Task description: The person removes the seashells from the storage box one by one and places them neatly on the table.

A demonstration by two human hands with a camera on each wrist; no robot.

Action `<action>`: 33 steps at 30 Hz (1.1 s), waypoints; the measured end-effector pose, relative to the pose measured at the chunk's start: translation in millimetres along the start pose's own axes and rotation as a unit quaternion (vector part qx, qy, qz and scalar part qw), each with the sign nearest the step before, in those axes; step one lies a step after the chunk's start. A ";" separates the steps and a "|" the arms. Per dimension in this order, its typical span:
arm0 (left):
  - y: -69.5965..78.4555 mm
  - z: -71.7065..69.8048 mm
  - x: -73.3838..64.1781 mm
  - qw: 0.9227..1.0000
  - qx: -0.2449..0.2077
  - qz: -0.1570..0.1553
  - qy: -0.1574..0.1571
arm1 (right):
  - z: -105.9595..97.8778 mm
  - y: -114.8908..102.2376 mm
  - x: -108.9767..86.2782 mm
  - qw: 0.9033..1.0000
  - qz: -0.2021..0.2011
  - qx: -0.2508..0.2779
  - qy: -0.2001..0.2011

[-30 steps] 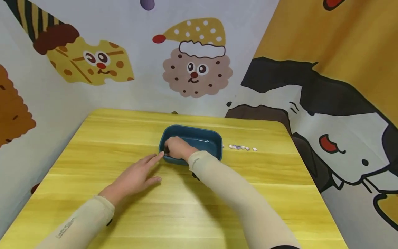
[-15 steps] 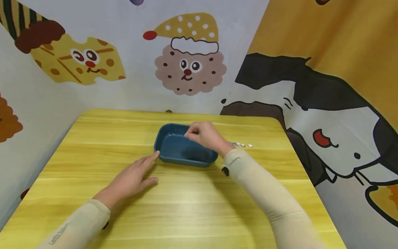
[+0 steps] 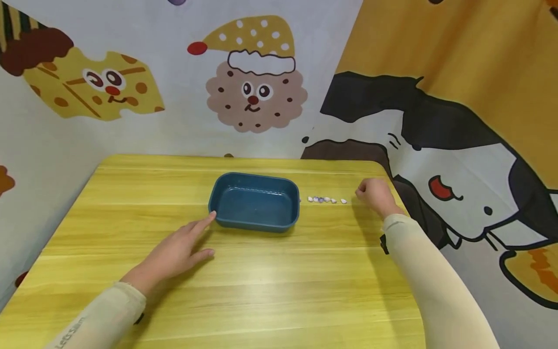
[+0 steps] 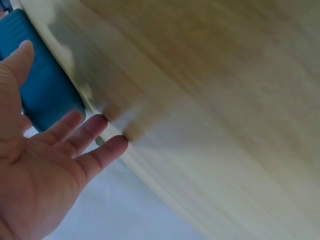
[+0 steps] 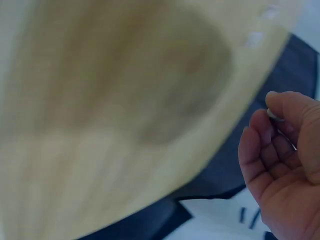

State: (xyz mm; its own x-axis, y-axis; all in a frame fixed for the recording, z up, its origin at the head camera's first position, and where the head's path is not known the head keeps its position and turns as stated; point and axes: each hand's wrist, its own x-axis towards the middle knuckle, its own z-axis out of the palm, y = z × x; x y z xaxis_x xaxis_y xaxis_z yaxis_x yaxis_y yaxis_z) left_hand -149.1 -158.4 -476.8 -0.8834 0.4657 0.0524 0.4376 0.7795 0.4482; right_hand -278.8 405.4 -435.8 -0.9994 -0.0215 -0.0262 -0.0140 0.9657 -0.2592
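Observation:
A dark blue rectangular plastic box (image 3: 256, 226) stands on the table, with its bare floor showing. At the box's near left corner is the index fingertip of my left hand (image 3: 176, 252), the fingers extended and the palm holding nothing. Over the table's right side, my right hand (image 3: 376, 194) pinches a small whitish piece (image 5: 273, 115) between thumb and index finger, seen in the right wrist view; most of it is hidden. Between that hand and the box lies a row of several small white and purple pieces (image 3: 321, 199), possibly shells.
The yellow wood-grain table (image 3: 261, 291) ends at a back edge against a white wall cloth (image 3: 174, 135) printed with cartoon food. A curtain (image 3: 457, 97) with a black and white cartoon animal hangs along the right side.
My right hand has come out of the box and moved right, past the row of small pieces. The left hand stays at the box's corner. The head view has shifted slightly right.

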 end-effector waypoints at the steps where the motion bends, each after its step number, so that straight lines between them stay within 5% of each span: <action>1: -0.3 0.3 -0.3 1.000 0.000 -0.001 0.000 | 4.1 4.5 -0.9 1.000 0.002 -0.016 -0.006; 6: -1.4 3.1 -2.1 1.000 0.001 0.000 -0.007 | 18.9 17.7 -5.6 0.997 0.016 -0.069 -0.026; 12: -4.2 1.4 -3.0 1.000 0.007 0.001 -0.002 | 29.2 12.5 -7.1 0.991 -0.045 -0.120 -0.042; 19: -7.1 0.9 -1.6 1.000 0.011 -0.002 -0.006 | 36.0 1.6 -9.6 0.997 -0.030 -0.065 -0.009; 33: -6.6 5.7 -0.7 1.000 0.016 -0.003 -0.009 | 51.0 0.2 -14.4 0.999 -0.015 -0.047 0.010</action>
